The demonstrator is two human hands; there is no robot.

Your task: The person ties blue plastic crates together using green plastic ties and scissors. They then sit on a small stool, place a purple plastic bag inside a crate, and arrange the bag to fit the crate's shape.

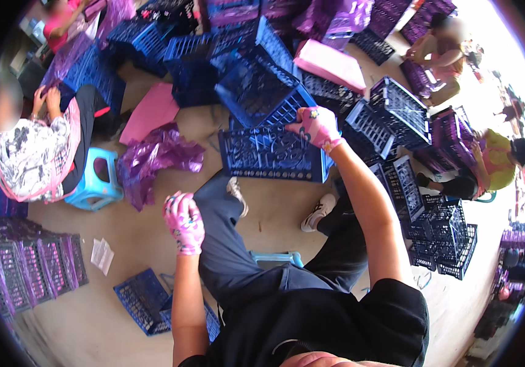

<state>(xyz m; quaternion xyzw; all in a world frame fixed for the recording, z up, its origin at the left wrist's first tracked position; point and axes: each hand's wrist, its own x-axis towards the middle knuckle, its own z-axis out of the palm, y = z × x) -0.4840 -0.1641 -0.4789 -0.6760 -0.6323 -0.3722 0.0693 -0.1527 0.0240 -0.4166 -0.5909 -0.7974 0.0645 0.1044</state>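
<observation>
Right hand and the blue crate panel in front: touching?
Touching. The head view shows the right hand in its pink glove gripping the top edge of the blue crate panel, fingers curled over it.

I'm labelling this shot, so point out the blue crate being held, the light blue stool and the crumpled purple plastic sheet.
blue crate (268, 156): head view, its front lattice wall.
light blue stool (94, 192): head view, its seat edge.
purple plastic sheet (155, 159): head view, middle of the crumpled heap.
</observation>
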